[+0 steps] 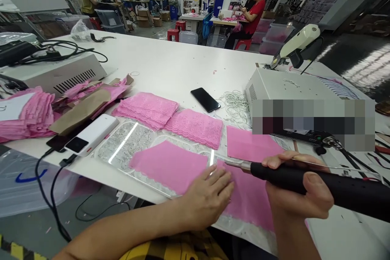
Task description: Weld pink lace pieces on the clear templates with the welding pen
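Note:
My right hand [301, 187] is wrapped round a thick black-handled tool [286, 174] with a slim metal tip [236, 164]. That tip points left, just above the fabric near my left fingers. My left hand [211, 195] lies with its fingers flat across the edges of two pink fabric pieces, the left piece [173, 164] and the right piece [251, 195]. Beneath them is a clear glittery board [122, 146]. Behind stand two pink lace stacks [146, 107], and a pink fabric sheet [250, 142] lies on the right.
A black phone [205, 99] and tangled white elastic cord [236, 105] lie farther back. At left are a white device [91, 135] with cables and pink bundles [27, 115]. A metal box [283, 83] stands right. Beyond the white table [170, 59], a person in red [256, 12] sits sewing.

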`<state>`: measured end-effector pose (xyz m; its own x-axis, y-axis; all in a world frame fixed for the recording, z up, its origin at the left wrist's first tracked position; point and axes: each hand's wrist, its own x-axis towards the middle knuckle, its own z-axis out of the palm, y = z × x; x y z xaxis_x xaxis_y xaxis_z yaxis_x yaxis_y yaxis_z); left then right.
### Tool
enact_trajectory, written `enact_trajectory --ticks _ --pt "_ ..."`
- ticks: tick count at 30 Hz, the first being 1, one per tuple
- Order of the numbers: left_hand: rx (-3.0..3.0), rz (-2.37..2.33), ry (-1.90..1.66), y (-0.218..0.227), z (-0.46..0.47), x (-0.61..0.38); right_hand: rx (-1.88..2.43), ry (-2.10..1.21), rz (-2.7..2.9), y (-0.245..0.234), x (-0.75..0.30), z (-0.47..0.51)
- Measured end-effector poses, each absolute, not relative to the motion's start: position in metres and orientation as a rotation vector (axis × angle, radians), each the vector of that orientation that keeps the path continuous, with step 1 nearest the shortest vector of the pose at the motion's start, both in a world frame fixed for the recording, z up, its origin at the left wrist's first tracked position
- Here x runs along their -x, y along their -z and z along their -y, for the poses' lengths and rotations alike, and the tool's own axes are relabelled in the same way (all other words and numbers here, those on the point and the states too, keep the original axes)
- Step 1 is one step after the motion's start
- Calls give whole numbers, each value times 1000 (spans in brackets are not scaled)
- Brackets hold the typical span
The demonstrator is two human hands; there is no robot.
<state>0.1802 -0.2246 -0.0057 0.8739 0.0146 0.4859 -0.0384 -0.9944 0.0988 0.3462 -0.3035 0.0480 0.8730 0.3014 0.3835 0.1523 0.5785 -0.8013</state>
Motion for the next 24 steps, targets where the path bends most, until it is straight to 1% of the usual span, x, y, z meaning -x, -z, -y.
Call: enact_trajectory --ticks 7,15,24 --pt "-2989 35 -570 5 232 -190 963 -119 492 -44 -348 304" --pt "-2922 48 -515 7 237 -192 997 -101 521 -45 -340 297" --pt "-2912 53 -563 9 238 -192 1019 -95 549 -44 -339 294"
